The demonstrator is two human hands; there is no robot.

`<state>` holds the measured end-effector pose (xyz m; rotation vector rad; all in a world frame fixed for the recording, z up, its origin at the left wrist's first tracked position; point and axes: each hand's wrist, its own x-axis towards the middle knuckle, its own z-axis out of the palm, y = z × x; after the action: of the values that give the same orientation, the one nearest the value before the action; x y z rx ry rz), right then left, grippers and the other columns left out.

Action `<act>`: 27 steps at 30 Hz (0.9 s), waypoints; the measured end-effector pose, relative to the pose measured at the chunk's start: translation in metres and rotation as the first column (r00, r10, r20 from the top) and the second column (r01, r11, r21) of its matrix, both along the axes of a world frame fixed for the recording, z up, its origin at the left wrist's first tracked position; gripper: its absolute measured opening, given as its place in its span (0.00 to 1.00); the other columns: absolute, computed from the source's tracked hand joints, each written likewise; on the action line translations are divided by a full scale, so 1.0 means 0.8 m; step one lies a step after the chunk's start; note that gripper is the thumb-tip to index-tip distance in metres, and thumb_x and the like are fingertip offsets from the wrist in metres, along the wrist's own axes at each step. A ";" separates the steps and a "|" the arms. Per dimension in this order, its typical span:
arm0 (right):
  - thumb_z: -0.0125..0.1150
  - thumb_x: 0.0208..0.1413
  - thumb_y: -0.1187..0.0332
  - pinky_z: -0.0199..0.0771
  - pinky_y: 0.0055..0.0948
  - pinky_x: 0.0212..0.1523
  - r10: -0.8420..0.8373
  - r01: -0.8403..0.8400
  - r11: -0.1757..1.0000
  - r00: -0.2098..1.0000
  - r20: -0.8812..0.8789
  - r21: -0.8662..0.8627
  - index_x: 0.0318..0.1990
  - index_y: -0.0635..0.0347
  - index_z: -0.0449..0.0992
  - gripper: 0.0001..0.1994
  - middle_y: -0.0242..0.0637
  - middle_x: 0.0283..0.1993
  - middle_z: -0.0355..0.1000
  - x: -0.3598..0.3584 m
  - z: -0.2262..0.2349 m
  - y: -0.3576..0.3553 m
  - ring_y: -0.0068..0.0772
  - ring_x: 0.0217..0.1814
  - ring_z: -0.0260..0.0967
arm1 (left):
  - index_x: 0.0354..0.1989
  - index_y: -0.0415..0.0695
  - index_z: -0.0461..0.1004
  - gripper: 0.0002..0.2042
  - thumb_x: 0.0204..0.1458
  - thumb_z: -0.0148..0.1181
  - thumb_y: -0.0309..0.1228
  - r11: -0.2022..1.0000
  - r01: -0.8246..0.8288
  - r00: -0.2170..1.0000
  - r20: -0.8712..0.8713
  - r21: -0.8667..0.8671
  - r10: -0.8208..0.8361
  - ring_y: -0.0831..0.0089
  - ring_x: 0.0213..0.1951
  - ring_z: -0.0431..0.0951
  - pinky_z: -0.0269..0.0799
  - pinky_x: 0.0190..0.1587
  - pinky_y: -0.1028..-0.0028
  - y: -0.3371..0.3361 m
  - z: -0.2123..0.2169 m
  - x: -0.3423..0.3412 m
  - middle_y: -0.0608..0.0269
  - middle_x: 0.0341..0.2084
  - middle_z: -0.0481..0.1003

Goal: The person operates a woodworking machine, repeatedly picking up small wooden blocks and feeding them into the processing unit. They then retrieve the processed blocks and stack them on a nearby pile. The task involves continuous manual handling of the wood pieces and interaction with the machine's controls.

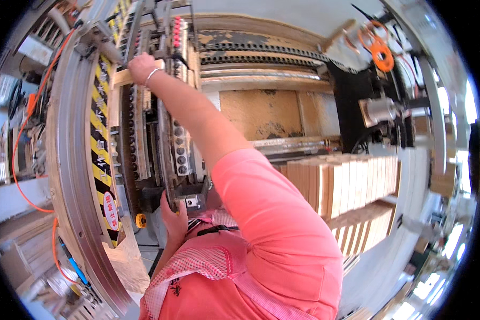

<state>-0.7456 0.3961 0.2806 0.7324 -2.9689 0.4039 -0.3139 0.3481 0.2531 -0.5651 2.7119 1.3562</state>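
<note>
Gripping the machine's lower frame (pixel 189 189), the left hand (pixel 174 217) sits low, near the pink-sleeved torso, fingers curled narrow around a dark bracket edge; exact closure hard to tell. Risk: that hand is right beside the roller track (pixel 180 144), so a pinch looks possible if anything there moves. Further up, the right hand (pixel 142 68) is stretched out at arm's length, fingers wrapped on a short wooden block (pixel 124 78) lying against the yellow-black striped rail (pixel 102 138) at the machine's top end. Overreach could let the block slip or go in skewed. Stacked wooden boards (pixel 346 184) sit right, well apart. The orange cable (pixel 29 128) loops off left, a snag hazard.
</note>
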 end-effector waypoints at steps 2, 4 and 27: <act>0.64 0.37 0.66 0.69 0.38 0.48 -0.136 0.096 0.969 0.976 -0.167 -0.229 0.38 0.57 0.76 0.16 0.43 0.41 0.71 0.038 -0.002 0.003 0.45 0.51 0.64 | 0.57 0.34 0.59 0.25 0.49 0.54 0.26 0.997 0.037 0.997 -0.068 0.063 -0.033 0.52 0.51 0.69 0.64 0.53 0.65 0.000 0.004 -0.001 0.43 0.50 0.67; 0.65 0.36 0.68 0.67 0.40 0.49 -0.218 0.095 0.861 0.957 -0.193 -0.500 0.40 0.60 0.73 0.19 0.45 0.42 0.68 0.105 0.017 0.020 0.48 0.51 0.63 | 0.58 0.33 0.59 0.24 0.51 0.52 0.26 0.986 0.109 0.977 -0.197 0.129 -0.082 0.52 0.53 0.68 0.61 0.55 0.65 -0.008 -0.010 0.002 0.43 0.52 0.66; 0.69 0.40 0.63 0.73 0.40 0.39 -0.995 0.951 0.025 -0.005 0.098 0.307 0.47 0.58 0.66 0.26 0.41 0.43 0.66 0.961 -0.085 0.302 0.45 0.45 0.68 | 0.60 0.35 0.54 0.27 0.49 0.48 0.23 0.975 0.221 0.920 -0.328 -0.023 -0.216 0.50 0.59 0.61 0.54 0.60 0.64 -0.020 -0.040 -0.003 0.41 0.56 0.61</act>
<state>0.0235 0.6375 0.2125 -1.6779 -2.7636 0.1084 -0.3165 0.3318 0.2212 -0.0262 2.9011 1.5253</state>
